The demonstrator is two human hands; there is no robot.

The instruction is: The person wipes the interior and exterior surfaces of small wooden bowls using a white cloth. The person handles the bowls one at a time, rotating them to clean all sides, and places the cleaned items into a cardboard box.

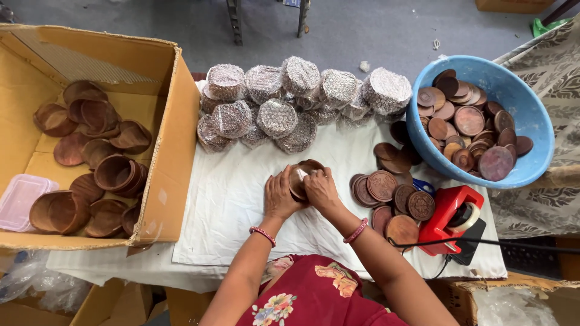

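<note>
My left hand (pixel 279 196) and my right hand (pixel 321 188) together grip a small stack of brown wooden bowls (pixel 300 177), held tilted over the white cloth (pixel 229 199) at the middle of the table. Both wrists wear red bangles. Just to the right lie loose round carved wooden lids (pixel 382 185). Beyond my hands is a heap of bubble-wrapped round bundles (pixel 278 118).
A large open cardboard box (pixel 172 157) on the left holds several wooden bowls (pixel 115 175) and a clear plastic tub (pixel 21 199). A blue basin (pixel 531 130) at the right is full of wooden lids. A red tape dispenser (pixel 450 217) with a black cable stands at the right front.
</note>
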